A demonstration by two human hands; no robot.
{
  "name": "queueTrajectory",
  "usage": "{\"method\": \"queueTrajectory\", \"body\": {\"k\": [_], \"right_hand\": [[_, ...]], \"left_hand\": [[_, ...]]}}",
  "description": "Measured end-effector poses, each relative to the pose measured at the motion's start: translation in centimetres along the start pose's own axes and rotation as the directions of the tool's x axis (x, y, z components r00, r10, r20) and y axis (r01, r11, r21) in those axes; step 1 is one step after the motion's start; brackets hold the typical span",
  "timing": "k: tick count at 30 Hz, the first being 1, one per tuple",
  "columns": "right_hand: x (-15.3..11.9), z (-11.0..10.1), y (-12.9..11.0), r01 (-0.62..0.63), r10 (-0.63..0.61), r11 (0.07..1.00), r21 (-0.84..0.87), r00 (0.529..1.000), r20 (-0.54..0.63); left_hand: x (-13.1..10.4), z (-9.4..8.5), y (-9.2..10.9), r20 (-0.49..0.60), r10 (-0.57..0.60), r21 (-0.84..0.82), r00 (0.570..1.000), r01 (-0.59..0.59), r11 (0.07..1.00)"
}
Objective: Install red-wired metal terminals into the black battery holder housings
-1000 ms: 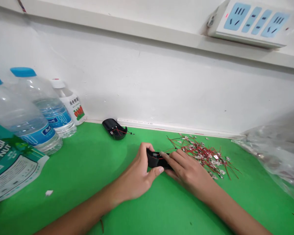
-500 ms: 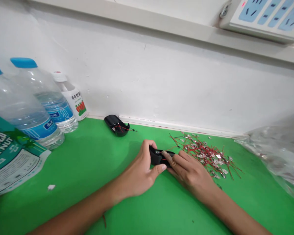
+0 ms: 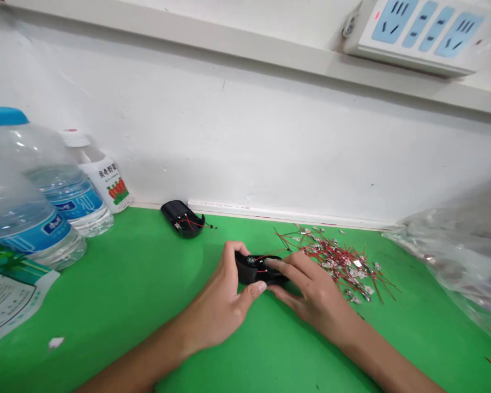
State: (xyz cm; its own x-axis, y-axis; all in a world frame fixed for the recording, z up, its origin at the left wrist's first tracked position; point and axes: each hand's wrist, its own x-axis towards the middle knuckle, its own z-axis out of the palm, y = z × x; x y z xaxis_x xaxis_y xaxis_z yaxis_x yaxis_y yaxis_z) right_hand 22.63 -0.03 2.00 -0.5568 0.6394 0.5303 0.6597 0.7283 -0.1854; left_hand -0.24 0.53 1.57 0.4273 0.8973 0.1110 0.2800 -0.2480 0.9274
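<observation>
A black plastic casing (image 3: 247, 271) with a hollow inside, metal contacts and a red wire is between my two hands above the green table. My left hand (image 3: 225, 297) is closed around its left end, thumb along the near side. At the right end, my right hand (image 3: 317, 289) grips the casing with the thumb at the near edge and the fingers reaching over into the hollow. Those fingers partly cover the inside. Farther back, a second black casing (image 3: 179, 215) with red and black wires lies by the wall.
A heap of red wires with small metal tabs (image 3: 343, 262) lies right of my hands. Water bottles (image 3: 71, 202), a white-labelled bottle (image 3: 110, 177) and a green packet (image 3: 12, 297) are at left. A clear plastic bag (image 3: 454, 256) lies right; a socket strip (image 3: 417, 35) is above.
The camera view has shifted a little to the right. My right hand's fingers have moved slightly within the casing, and its thumb is more spread from them. My left hand keeps its hold.
</observation>
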Motion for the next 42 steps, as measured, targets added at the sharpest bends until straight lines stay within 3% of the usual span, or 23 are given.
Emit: {"method": "queueTrajectory", "body": {"k": [27, 36, 42], "right_hand": [[-0.6, 1.2, -0.5, 0.059, -0.057, 0.998, 0.027, 0.995, -0.085], [-0.6, 1.2, -0.9, 0.034, -0.033, 0.999, 0.022, 0.999, -0.015], [0.3, 0.0, -0.9, -0.065, 0.059, 0.980, 0.186, 0.997, 0.041]], "left_hand": [[0.1, -0.1, -0.3, -0.004, -0.003, -0.023, 1.000, 0.003, 1.000], [0.0, -0.1, -0.3, -0.009, 0.024, 0.004, 1.000, -0.024, 1.000], [-0.1, 0.1, -0.4, -0.020, 0.062, 0.057, 0.998, -0.061, 0.997]]}}
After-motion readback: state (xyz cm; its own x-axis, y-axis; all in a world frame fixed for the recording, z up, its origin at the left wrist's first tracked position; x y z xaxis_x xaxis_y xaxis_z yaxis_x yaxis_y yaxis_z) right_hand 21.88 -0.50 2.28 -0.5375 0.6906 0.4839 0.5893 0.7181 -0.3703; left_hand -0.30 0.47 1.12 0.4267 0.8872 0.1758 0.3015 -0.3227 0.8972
